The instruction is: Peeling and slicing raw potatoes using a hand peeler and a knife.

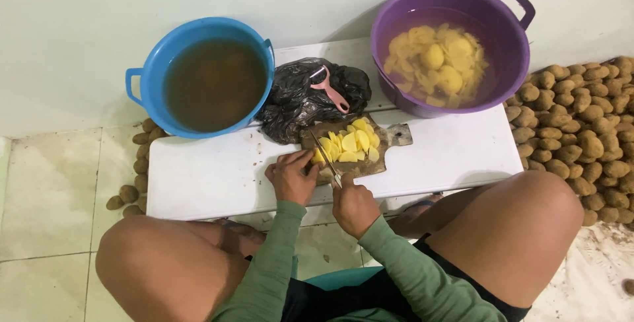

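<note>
A small wooden cutting board [389, 138] lies on a low white table [218, 170] and carries a pile of yellow potato slices [353, 143]. My left hand [290, 177] presses a peeled potato piece [319, 157] against the board's near left corner. My right hand [353, 206] is closed on a knife [326, 153], whose blade angles up and left across the potato beside my left fingers.
A blue tub [198, 31] of murky brown water stands at the table's left rear. A purple tub [456, 5] with peeled potatoes in water stands at the right rear. A black plastic bag [297, 101] holds a pink peeler [330, 91]. Unpeeled potatoes [581, 130] are heaped on the floor at right, some [135, 177] at left. My bare knees flank the table.
</note>
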